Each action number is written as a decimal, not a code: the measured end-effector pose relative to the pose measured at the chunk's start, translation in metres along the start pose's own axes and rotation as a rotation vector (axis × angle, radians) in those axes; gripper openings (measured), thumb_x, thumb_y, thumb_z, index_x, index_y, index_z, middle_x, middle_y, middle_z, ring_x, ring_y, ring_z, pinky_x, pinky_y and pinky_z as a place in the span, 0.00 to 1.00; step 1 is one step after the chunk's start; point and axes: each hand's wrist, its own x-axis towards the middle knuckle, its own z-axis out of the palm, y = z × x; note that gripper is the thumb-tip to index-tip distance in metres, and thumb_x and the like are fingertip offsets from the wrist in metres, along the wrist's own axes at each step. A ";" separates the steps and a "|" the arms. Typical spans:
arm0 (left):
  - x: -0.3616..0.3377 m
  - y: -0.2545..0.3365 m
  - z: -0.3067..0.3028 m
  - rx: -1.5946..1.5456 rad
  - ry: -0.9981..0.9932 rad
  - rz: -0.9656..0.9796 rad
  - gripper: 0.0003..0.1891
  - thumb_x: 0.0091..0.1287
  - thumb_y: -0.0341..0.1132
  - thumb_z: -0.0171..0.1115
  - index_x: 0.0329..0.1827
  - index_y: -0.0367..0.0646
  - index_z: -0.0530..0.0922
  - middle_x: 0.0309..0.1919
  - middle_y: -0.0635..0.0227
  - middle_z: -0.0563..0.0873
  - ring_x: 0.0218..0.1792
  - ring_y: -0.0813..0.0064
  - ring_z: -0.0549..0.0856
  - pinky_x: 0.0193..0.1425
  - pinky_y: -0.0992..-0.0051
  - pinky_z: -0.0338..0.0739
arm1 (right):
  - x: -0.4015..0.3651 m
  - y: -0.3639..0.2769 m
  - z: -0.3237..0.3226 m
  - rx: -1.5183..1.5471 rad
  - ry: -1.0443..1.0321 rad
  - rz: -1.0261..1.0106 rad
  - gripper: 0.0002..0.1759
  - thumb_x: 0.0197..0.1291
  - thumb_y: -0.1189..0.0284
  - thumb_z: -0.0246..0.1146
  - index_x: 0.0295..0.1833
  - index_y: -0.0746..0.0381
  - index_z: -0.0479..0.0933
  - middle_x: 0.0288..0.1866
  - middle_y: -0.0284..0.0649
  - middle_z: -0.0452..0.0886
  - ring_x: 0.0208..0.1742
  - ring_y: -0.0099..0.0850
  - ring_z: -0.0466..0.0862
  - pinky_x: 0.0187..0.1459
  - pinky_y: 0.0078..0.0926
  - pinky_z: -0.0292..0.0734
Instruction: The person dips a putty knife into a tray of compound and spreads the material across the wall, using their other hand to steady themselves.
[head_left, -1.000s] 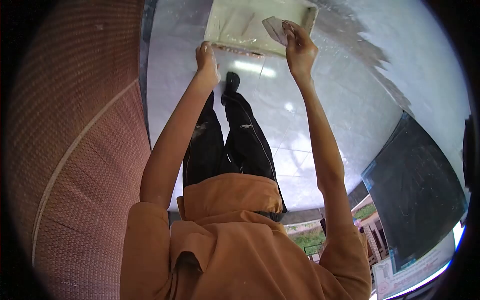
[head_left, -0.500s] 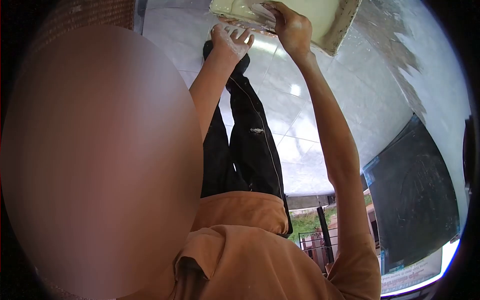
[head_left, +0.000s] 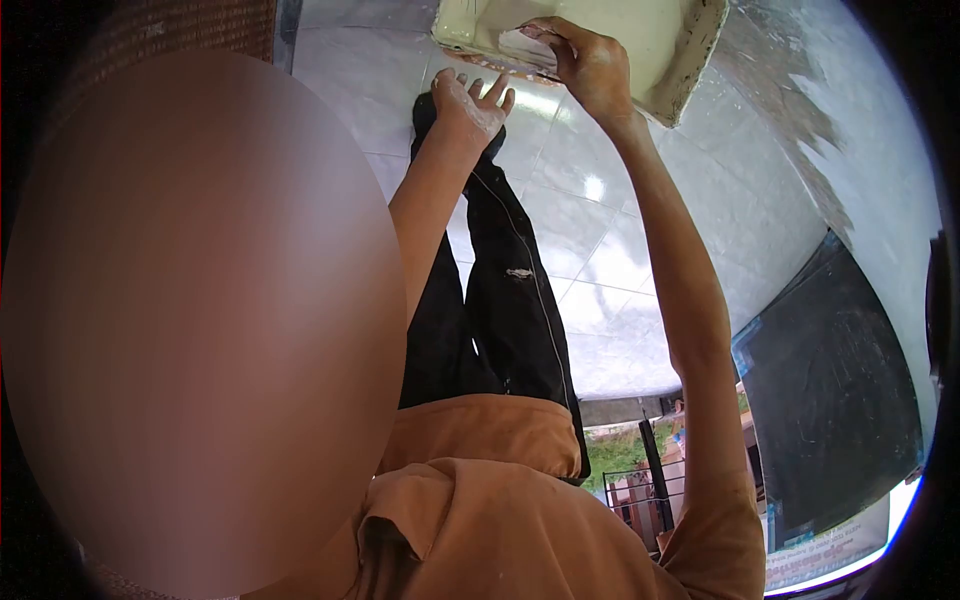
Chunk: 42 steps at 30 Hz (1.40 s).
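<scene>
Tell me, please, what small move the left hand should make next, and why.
Probably set the left hand on the near rim of the cream tray to steady it. That hand is open, fingers spread, beside the rim, while the right hand holds a pale flat piece inside the tray, which could slide on the glossy tiles.

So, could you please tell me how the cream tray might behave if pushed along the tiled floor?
The cream tray looks rigid and thick-walled, so it probably keeps its shape. The tiled floor is glossy, so it may slide easily. Pale paste seems to smear its walls, so gripping could be slippery.
</scene>
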 end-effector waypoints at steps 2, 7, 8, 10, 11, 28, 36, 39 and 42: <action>-0.002 0.002 0.001 0.015 -0.003 0.000 0.31 0.74 0.46 0.38 0.76 0.46 0.45 0.75 0.59 0.51 0.69 0.50 0.67 0.59 0.49 0.67 | 0.007 0.012 0.000 -0.009 -0.075 0.045 0.15 0.57 0.77 0.63 0.50 0.54 0.82 0.36 0.42 0.86 0.33 0.38 0.86 0.36 0.29 0.80; -0.013 0.013 0.005 0.123 0.055 0.004 0.32 0.73 0.44 0.41 0.77 0.47 0.44 0.76 0.62 0.50 0.69 0.53 0.66 0.62 0.51 0.66 | 0.034 0.065 0.004 0.342 -0.219 0.298 0.19 0.60 0.77 0.61 0.57 0.57 0.78 0.38 0.38 0.86 0.32 0.26 0.82 0.37 0.24 0.77; -0.017 0.016 0.006 0.137 0.076 0.013 0.32 0.72 0.45 0.43 0.76 0.47 0.47 0.76 0.63 0.51 0.70 0.54 0.65 0.64 0.52 0.64 | 0.033 0.067 -0.002 0.345 -0.262 0.432 0.19 0.63 0.76 0.57 0.61 0.59 0.76 0.35 0.34 0.82 0.33 0.22 0.78 0.37 0.23 0.76; -0.036 0.026 0.015 0.219 0.082 0.038 0.31 0.71 0.44 0.45 0.75 0.48 0.50 0.76 0.63 0.52 0.70 0.55 0.63 0.65 0.53 0.63 | 0.028 0.052 -0.016 0.562 -0.211 0.528 0.18 0.62 0.77 0.57 0.58 0.60 0.77 0.34 0.37 0.83 0.30 0.25 0.80 0.34 0.26 0.77; -0.048 0.030 0.021 0.302 0.098 0.061 0.31 0.69 0.44 0.47 0.74 0.48 0.53 0.75 0.63 0.53 0.71 0.56 0.62 0.66 0.53 0.62 | 0.023 0.041 -0.025 0.785 -0.167 0.626 0.17 0.61 0.78 0.56 0.55 0.61 0.78 0.33 0.40 0.84 0.28 0.29 0.82 0.31 0.28 0.78; -0.282 0.089 0.130 0.977 -0.665 1.151 0.24 0.74 0.44 0.47 0.69 0.42 0.66 0.68 0.60 0.69 0.70 0.65 0.66 0.72 0.63 0.57 | 0.028 -0.190 -0.194 1.905 0.469 0.143 0.28 0.68 0.82 0.52 0.71 0.62 0.55 0.64 0.46 0.71 0.60 0.38 0.78 0.58 0.40 0.81; -0.389 0.126 0.188 0.933 -0.715 1.979 0.23 0.71 0.37 0.51 0.66 0.37 0.66 0.65 0.47 0.69 0.69 0.48 0.65 0.72 0.56 0.57 | 0.055 -0.255 -0.283 1.793 0.457 -0.169 0.26 0.68 0.80 0.55 0.68 0.60 0.57 0.61 0.44 0.72 0.59 0.35 0.78 0.59 0.39 0.80; -0.417 0.146 0.202 0.926 -0.625 2.274 0.23 0.70 0.37 0.52 0.67 0.40 0.66 0.68 0.49 0.66 0.71 0.43 0.60 0.72 0.50 0.54 | 0.067 -0.275 -0.301 1.756 0.452 -0.251 0.26 0.67 0.79 0.56 0.68 0.58 0.56 0.61 0.43 0.72 0.59 0.35 0.78 0.58 0.38 0.81; -0.435 0.163 0.214 0.933 -0.518 2.380 0.24 0.70 0.37 0.53 0.68 0.43 0.66 0.70 0.50 0.63 0.73 0.41 0.56 0.70 0.45 0.53 | 0.079 -0.294 -0.309 1.759 0.490 -0.316 0.27 0.67 0.79 0.56 0.68 0.59 0.56 0.61 0.43 0.72 0.59 0.35 0.78 0.57 0.37 0.81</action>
